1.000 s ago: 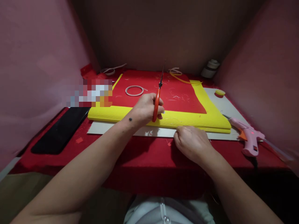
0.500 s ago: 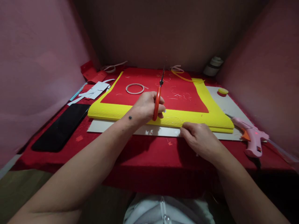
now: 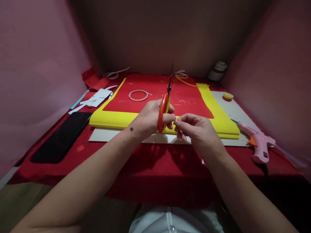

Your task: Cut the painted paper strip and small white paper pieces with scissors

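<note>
My left hand (image 3: pixel 155 113) is closed around orange-handled scissors (image 3: pixel 169 90), whose dark blades point away from me. Its thumb and finger meet my right hand (image 3: pixel 198 127) at a tiny white piece (image 3: pixel 175 121), which the right fingertips pinch; its kind is too small to make out. Both hands are over the front edge of the yellow corrugated sheet (image 3: pixel 114 119). Beyond them a red sheet (image 3: pixel 145 81) lies on the yellow one, with a coiled pale strip (image 3: pixel 138 99) and fine scraps on top.
A black phone (image 3: pixel 62 137) and white paper strips (image 3: pixel 99 97) lie at the left. At the right are a pink glue gun (image 3: pixel 262 140), a small yellow disc (image 3: pixel 227 96) and a white board (image 3: pixel 218 100). A jar (image 3: pixel 218 71) stands at the back, near a yellow strip (image 3: pixel 189 83).
My right hand has risen from the front edge of the board and moved left to meet my left hand. The left hand still holds the scissors, turned slightly.
</note>
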Available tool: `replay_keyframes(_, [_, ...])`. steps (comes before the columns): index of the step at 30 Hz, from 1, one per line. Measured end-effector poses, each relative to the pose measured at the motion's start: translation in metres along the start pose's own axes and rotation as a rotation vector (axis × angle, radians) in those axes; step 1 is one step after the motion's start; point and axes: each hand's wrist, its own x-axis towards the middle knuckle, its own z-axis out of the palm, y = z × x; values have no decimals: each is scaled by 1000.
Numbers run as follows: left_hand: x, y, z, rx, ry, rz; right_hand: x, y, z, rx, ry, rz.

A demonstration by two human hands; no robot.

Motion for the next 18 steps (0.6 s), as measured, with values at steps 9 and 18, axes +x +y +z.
replay_keyframes(9, [-3, 11, -1, 40, 44, -102, -6, 7, 4, -711, 320, -431])
replay_keyframes(18, [-1, 8, -2, 48, -53, -93, -6, 14, 9, -1097, 347, -657])
